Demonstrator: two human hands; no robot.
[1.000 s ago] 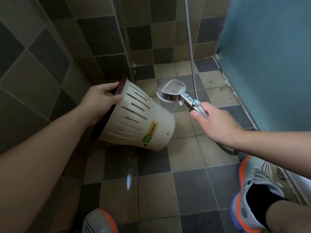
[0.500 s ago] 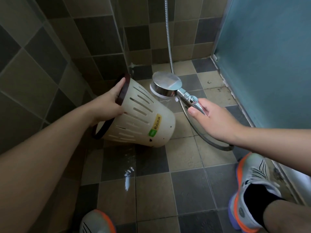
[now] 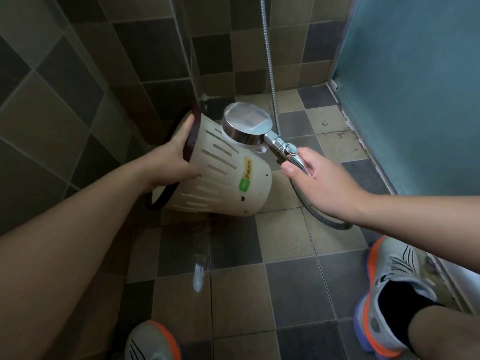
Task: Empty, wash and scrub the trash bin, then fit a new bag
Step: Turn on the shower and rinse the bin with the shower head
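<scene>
You stand in a dim shower corner: checkered tan-and-grey tiled walls point(image 3: 78, 81) meet a matching tiled floor point(image 3: 291, 287), wet with a bright glint point(image 3: 198, 278), beside a frosted teal glass panel point(image 3: 415, 87) at right.

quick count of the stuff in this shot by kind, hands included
trash bin: 1
shower head with hose: 1
hands: 2, left hand and right hand
shoes: 2, left shoe and right shoe
total: 6
</scene>
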